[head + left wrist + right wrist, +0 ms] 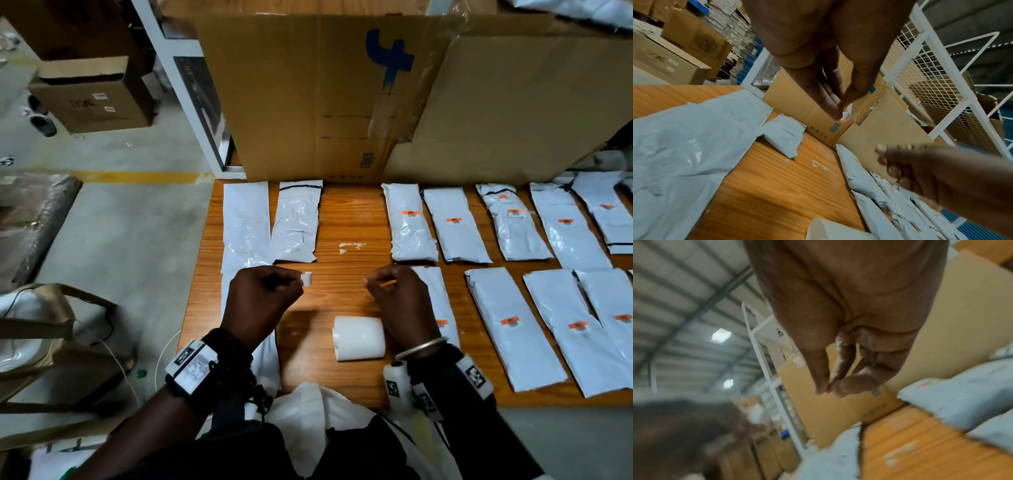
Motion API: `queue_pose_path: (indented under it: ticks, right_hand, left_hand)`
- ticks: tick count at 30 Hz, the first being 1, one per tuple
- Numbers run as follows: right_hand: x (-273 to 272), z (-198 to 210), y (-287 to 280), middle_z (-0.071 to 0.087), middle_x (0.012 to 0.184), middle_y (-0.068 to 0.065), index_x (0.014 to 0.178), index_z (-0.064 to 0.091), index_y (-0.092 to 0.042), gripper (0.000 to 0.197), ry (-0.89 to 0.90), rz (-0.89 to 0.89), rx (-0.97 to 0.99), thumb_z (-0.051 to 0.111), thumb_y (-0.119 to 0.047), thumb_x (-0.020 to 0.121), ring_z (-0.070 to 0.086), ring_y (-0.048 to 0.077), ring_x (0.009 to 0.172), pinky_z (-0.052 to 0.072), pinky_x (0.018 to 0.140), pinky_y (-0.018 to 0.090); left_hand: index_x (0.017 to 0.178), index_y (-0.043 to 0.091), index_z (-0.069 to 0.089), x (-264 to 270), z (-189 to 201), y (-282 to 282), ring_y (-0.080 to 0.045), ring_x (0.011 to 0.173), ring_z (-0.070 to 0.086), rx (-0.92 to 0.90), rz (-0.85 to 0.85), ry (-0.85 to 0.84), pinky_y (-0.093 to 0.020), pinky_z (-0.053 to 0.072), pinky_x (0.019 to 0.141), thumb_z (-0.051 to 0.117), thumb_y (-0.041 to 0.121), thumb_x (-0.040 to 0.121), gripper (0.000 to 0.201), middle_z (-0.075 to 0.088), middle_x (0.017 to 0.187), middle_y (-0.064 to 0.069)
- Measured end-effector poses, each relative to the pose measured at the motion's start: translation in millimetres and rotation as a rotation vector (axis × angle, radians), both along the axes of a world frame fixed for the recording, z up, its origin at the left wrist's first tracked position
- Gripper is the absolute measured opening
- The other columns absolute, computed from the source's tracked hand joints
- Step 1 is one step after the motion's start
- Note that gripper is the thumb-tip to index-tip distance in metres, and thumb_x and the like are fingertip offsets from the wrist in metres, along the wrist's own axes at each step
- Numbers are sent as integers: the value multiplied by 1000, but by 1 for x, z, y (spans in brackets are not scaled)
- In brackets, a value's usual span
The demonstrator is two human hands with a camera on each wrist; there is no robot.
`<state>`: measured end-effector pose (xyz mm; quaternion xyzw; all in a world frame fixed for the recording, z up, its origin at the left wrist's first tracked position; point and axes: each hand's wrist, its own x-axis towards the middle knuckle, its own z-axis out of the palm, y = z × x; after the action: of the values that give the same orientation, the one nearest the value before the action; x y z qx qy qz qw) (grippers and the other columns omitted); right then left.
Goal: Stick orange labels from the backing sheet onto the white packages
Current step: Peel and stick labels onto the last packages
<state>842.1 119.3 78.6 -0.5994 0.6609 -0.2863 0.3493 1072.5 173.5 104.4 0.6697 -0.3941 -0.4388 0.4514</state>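
Wrists with strapped cameras sit nearest lens at 6 o'clock. Wooden table [346, 212] spreads ahead. Cardboard sheet [308, 96] stands at 12 o'clock. White packages [412, 222] with orange labels [411, 213] run from 1 to 4 o'clock; two unlabelled packages [245, 222] at 11 o'clock. White roll [359, 338] lies between wrists. Left hand [262, 301] curled, pinching small white backing piece [307, 278]. Right hand [400, 301] curled, fingertips pinching thin pale strip [388, 283]; cannot tell if label.

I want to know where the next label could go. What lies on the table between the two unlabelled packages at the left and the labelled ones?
Bare wooden table with only some white sticker scraps, seen in the head view.
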Motion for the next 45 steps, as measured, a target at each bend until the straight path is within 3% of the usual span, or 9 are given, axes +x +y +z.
queue_pose_path:
  ticks: [4, 7, 12, 16, 23, 29, 35, 42, 45]
  right_hand:
    - [36, 41, -6, 72, 72, 5, 86, 77, -5, 16, -358, 237, 236, 75, -20, 92, 60, 4, 60, 49, 55, 17]
    - [59, 44, -12, 75, 77, 10, 81, 80, -15, 21, -323, 303, 205, 77, -33, 90, 62, 7, 62, 53, 56, 26]
    - [75, 32, -18, 76, 76, 10, 75, 79, -25, 12, -295, 281, 205, 79, -28, 87, 62, 12, 64, 53, 56, 32]
    - [74, 26, -25, 76, 79, 13, 81, 80, -11, 13, -266, 255, 224, 74, -18, 89, 63, 11, 63, 50, 54, 25]
    - [72, 17, -40, 67, 60, -14, 74, 76, -19, 20, -260, 182, 233, 68, -13, 91, 58, -6, 57, 41, 55, 11]
    - [77, 14, -52, 76, 83, 9, 85, 79, -12, 18, -292, 223, 310, 62, -14, 93, 64, 3, 69, 49, 68, 29]
    - [99, 5, -76, 73, 74, -1, 88, 75, -12, 14, -353, 185, 263, 77, -25, 90, 67, 7, 65, 56, 63, 30]
    - [131, -11, -127, 72, 72, 7, 99, 72, -5, 13, -452, 33, 253, 77, -8, 88, 66, 12, 57, 50, 49, 25]
    - [141, -20, -148, 74, 80, 8, 109, 67, -8, 31, -452, -19, 207, 83, -9, 83, 72, 15, 66, 59, 59, 27]
  left_hand:
    - [79, 30, 81, -1, -1, -4, -24, 79, 77, -6, -3, -28, -55, 59, 88, 78, 42, 60, 22, 78, 75, -1]
    - [77, 28, 80, -2, 2, -5, -18, 77, 76, -29, -28, -103, -47, 60, 86, 81, 28, 71, 6, 78, 73, 4]
    - [77, 30, 77, 2, -1, -7, 2, 72, 71, -93, -73, -214, -16, 51, 71, 82, 7, 80, 25, 76, 74, 17]
    - [89, 25, 82, 7, -9, -11, -6, 83, 75, -72, -118, -145, -27, 58, 80, 80, 15, 86, 10, 78, 84, 12]
    - [97, 17, 76, 10, -20, -25, -19, 83, 76, -21, 2, 13, -48, 63, 78, 70, 23, 96, 8, 78, 90, 0]
    - [89, 12, 80, 20, -27, -46, -24, 77, 74, 54, -30, 133, -31, 59, 68, 85, 17, 81, 10, 77, 81, -11]
    - [91, 0, 79, 32, -30, -77, -21, 69, 72, 64, 54, 209, -22, 55, 62, 77, 3, 86, 7, 76, 79, -20]
    - [97, -8, 76, 57, -26, -141, -23, 67, 70, 86, 79, 243, -26, 62, 66, 77, -5, 83, 15, 73, 78, -22]
    - [97, -12, 73, 61, -27, -154, -30, 69, 71, 139, 141, 346, -32, 63, 70, 78, -7, 81, 17, 73, 83, -29]
